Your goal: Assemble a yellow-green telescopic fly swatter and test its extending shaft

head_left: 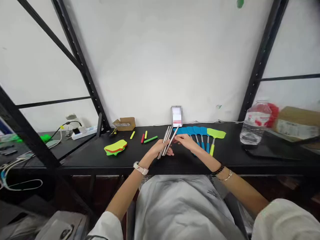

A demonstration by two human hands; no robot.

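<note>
My left hand [161, 148] is closed around several slim metal rods [165, 141], which fan out and tilt up to the right over the table. Close to the rods' right side, my right hand [186, 141] has its fingers drawn together in a pinch; whatever lies between them is hidden. Beyond the right hand lie blue fly swatters [200, 131] in a row, with a yellow-green fly swatter [215, 134] at the end. Left of my hands are a green handle sleeve [150, 139], a red handle sleeve [142, 138] and yellow handle sleeves [132, 135].
A stack of coloured swatter heads [115, 146] sits left on the black table [87, 155]. Behind are a small cardboard box [125, 124] and a phone [177, 116] against the wall. A large plastic bottle [255, 123] stands right, beside a carton [297, 123].
</note>
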